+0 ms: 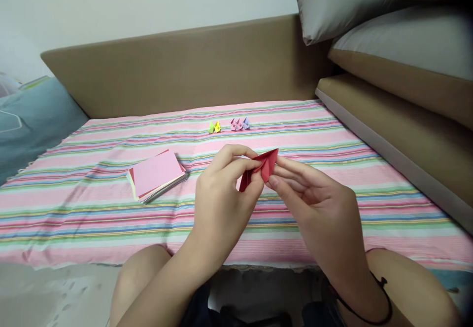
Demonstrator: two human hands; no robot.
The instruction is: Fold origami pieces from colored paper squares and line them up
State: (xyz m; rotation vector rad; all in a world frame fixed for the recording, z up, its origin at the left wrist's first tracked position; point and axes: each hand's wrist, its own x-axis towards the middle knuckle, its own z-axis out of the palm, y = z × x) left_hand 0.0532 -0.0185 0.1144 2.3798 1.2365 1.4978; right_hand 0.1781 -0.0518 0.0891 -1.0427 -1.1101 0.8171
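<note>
A folded piece of red paper (263, 165) is held up above the striped cloth between both hands. My left hand (221, 194) pinches its left side with fingers and thumb closed on it. My right hand (314, 203) pinches the right side, fingers pressed together against the paper. A black cord sits round my right wrist. A stack of coloured paper sheets (157, 175), pink on top, lies on the cloth to the left of my left hand.
A pink striped cloth (111, 218) covers the low surface. Small folded paper pieces, yellow-green (215, 127) and pink-purple (240, 124), stand near the tan back board (185, 65). Cushions (399, 70) are stacked at right. My knees show below.
</note>
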